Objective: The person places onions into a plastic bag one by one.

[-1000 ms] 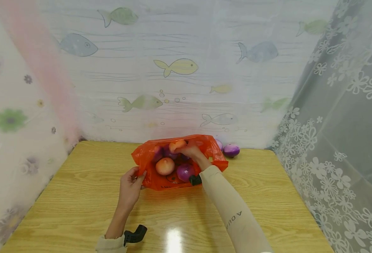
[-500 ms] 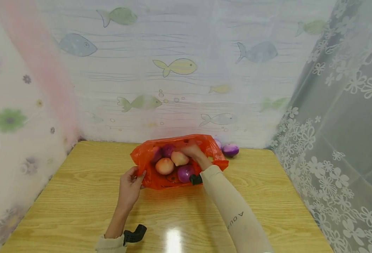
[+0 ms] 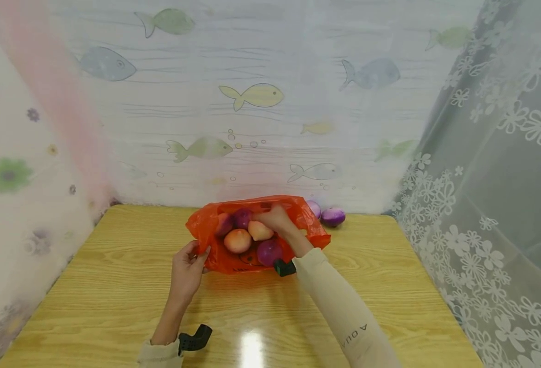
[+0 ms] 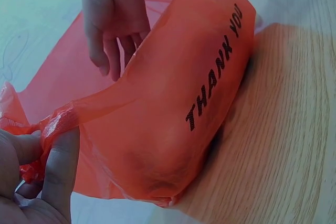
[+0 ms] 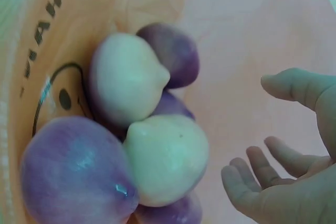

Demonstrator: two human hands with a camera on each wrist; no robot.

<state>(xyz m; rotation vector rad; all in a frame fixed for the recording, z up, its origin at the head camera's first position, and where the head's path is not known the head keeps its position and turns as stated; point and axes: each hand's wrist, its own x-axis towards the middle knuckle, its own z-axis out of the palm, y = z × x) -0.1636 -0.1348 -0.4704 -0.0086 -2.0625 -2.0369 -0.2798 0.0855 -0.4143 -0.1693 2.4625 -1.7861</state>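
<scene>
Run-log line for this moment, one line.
left hand: grips red translucent plastic bag | right hand: in bag, holding nothing | contents: round purple-and-pale onion-like items

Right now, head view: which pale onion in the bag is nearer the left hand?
The pale onion on the left; the other pale onion lies right of it, nearer the right hand.

left hand (image 3: 187,269) pinching, right hand (image 3: 277,220) relaxed
</scene>
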